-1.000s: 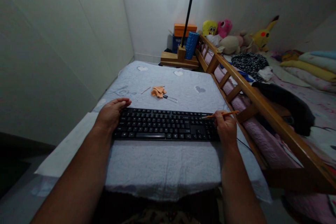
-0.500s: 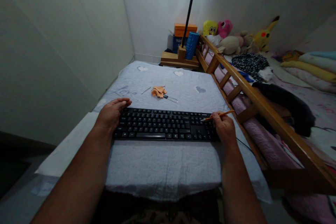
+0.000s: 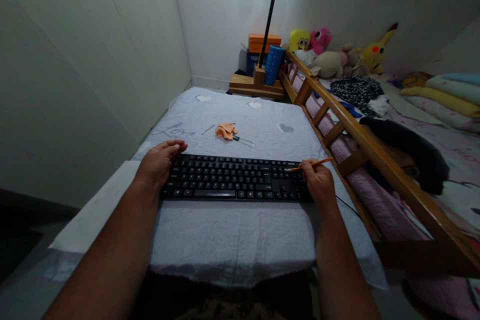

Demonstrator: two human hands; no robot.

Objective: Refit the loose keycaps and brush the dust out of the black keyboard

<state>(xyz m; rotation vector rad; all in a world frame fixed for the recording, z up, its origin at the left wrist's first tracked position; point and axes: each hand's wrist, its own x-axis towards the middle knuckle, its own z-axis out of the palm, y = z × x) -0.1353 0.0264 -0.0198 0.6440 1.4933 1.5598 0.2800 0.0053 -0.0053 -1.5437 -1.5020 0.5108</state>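
Note:
A black keyboard [image 3: 225, 176] lies flat across the cloth-covered table. At its left end, my left hand [image 3: 159, 162] is closed around the edge, thumb and fingers near the top corner; the fingertips' undersides are hidden. My right hand [image 3: 318, 180] pinches a thin paintbrush [image 3: 317, 162] with an orange handle over the right part of the keyboard. Its pale tip is at the keys near the upper right, apparently touching them. Beyond the keyboard, a crumpled orange cloth [image 3: 226, 131] lies beside a small dark-handled wire tool [image 3: 243, 141] and a thin stick [image 3: 208, 129].
A wooden bed rail [image 3: 348, 130] runs along the table's right side, with bedding and plush toys past it. A black cable [image 3: 348, 206] trails right from the keyboard. At the back stands a pole on a wooden base [image 3: 243, 84], near a blue roller [image 3: 274, 65] and boxes.
The brush tip has shifted slightly left over the upper right keys, and my right hand with it. My left hand and the keyboard stay in place.

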